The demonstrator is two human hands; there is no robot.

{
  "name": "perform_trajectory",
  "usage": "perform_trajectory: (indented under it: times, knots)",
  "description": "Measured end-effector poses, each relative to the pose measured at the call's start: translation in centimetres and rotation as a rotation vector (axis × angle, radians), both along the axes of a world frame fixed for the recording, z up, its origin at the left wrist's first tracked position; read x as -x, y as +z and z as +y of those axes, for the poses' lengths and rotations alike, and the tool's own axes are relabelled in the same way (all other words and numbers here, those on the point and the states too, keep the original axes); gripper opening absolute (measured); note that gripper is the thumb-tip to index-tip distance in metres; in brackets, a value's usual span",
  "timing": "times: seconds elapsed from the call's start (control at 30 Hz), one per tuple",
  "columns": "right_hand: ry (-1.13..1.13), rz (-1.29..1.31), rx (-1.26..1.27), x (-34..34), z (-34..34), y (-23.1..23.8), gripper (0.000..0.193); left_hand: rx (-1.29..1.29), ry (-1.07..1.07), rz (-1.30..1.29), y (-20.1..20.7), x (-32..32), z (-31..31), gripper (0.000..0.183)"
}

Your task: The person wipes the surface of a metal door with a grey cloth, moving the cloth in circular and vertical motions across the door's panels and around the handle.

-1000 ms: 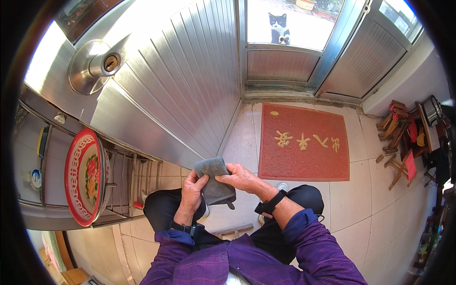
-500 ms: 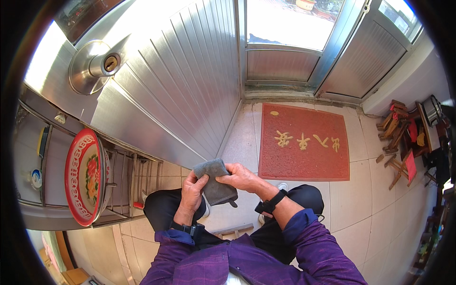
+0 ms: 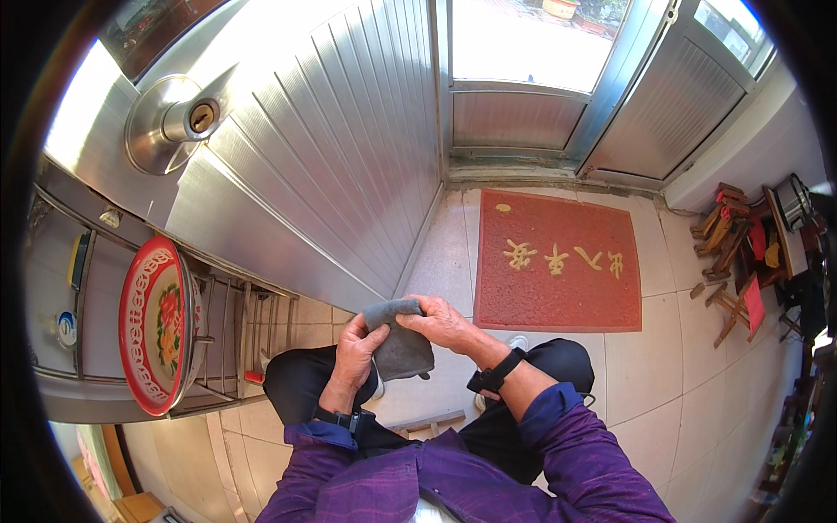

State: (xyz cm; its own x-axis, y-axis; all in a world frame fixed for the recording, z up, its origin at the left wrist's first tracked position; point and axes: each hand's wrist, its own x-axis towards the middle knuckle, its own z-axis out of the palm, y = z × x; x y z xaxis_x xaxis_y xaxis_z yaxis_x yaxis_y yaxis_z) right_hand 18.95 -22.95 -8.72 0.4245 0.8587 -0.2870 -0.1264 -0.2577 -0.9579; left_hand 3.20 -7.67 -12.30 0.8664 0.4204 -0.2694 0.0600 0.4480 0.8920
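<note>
A small grey cloth point(image 3: 403, 356) was held up in front of the seated person, between the knees and above the tiled floor point(image 3: 645, 383). The fingers of the left hand point(image 3: 352, 356) grasped its left side, the thumb lying flat on the near face; the fingers of the right hand point(image 3: 443, 324) pinched its upper right corner. The top edge curved over between the two hands, and the lower part hung free, a little tab point(image 3: 425, 376) sticking out at the bottom right. Beyond the hands stood a ribbed metal door point(image 3: 340, 148) with a round lock point(image 3: 189, 120), and to its right a red mat point(image 3: 558, 296) lay on the floor. At the left, a red-rimmed tray point(image 3: 139, 349) leaned on edge against a metal rack point(image 3: 212, 381).
</note>
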Motion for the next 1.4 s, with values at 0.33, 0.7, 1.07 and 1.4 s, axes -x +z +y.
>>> perform_trajectory:
  times: [0.33, 0.7, 1.07, 1.4]
  knots:
    - [0.005, 0.073, -0.013, 0.1, -0.2, 0.2, 0.026, 0.058, 0.050, -0.052, -0.1, -0.1, 0.1, 0.026]
    - [0.028, 0.071, -0.074, 0.1, -0.5, 0.3, 0.040, 0.078, 0.147, -0.058, -0.5, -0.1, 0.1, 0.025]
    - [0.120, 0.123, -0.007, 0.3, -0.2, -1.2, 0.035, 0.085, 0.180, -0.056, 0.2, -0.3, 0.1, 0.034]
    - [-0.052, 0.151, -0.081, -0.1, -0.4, -0.1, 0.027, 0.091, -0.062, 0.035, 0.7, 0.0, -0.2, 0.043]
